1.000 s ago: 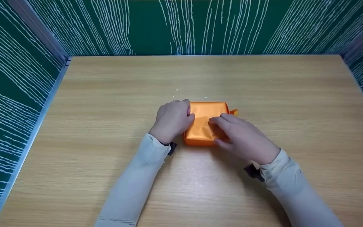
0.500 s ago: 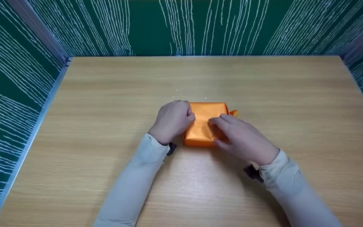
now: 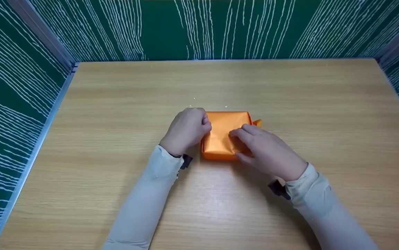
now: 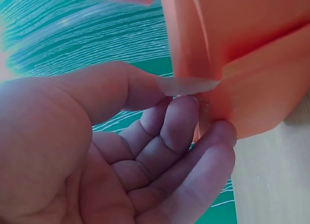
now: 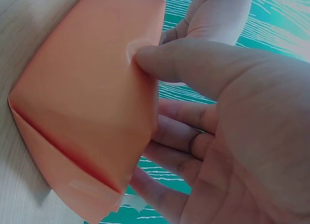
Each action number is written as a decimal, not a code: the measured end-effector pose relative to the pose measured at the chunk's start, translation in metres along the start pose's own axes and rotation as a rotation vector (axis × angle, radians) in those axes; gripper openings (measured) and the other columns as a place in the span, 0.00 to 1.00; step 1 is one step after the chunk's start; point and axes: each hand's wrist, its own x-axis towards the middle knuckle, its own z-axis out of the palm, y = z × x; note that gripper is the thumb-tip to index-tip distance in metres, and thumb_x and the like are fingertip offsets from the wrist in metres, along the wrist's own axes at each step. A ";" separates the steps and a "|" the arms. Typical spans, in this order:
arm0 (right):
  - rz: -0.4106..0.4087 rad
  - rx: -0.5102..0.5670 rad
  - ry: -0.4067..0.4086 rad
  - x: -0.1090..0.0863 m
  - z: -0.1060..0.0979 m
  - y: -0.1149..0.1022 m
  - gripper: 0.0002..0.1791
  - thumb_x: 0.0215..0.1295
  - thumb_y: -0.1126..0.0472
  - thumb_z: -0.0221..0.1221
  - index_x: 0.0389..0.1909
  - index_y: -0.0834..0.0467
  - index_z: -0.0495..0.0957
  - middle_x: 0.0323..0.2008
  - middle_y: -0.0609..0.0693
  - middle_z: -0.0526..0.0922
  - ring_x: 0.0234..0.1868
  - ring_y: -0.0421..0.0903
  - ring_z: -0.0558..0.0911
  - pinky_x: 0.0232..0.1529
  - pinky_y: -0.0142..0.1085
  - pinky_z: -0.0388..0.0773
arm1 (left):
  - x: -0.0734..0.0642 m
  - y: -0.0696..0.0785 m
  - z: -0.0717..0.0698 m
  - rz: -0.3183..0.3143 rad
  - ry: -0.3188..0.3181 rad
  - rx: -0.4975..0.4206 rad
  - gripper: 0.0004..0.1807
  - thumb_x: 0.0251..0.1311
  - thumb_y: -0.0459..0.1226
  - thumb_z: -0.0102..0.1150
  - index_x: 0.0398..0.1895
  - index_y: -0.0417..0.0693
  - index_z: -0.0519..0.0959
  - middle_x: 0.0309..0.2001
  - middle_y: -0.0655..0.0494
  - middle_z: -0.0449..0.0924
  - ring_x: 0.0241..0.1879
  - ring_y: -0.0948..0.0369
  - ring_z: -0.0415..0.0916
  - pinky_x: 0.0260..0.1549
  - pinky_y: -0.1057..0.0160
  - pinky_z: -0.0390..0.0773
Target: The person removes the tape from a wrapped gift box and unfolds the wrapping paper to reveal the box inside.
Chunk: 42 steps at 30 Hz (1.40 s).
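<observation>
A box wrapped in shiny orange paper (image 3: 220, 139) lies on the wooden table. My left hand (image 3: 187, 130) is at its left end. In the left wrist view, the thumb and curled fingers pinch a strip of clear tape (image 4: 191, 84), whose far end meets the folded orange end flap (image 4: 261, 98). From the right side, my right hand (image 3: 265, 149) holds the box steady. The right wrist view has its thumb (image 5: 155, 59) denting the paper and its fingers (image 5: 177, 132) along another face. More tape (image 5: 89, 190) shows on the flap nearest that hand.
A pointed bit of orange paper (image 3: 257, 123) sticks out at the box's right end. Tiny white scraps (image 3: 226, 106) lie behind the box. Green panels with white lines (image 3: 164, 31) border the table (image 3: 116, 104) at the back and both sides.
My left hand has shifted slightly left and away from me, uncovering a little more of the box's left edge. The right hand and the box keep their places.
</observation>
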 end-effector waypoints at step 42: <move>0.055 0.008 -0.041 0.001 -0.004 -0.004 0.28 0.63 0.55 0.72 0.62 0.58 0.77 0.47 0.52 0.78 0.44 0.50 0.78 0.50 0.44 0.82 | 0.000 0.001 -0.005 0.022 -0.046 0.018 0.06 0.67 0.36 0.55 0.33 0.49 0.82 0.29 0.56 0.79 0.31 0.57 0.75 0.33 0.62 0.72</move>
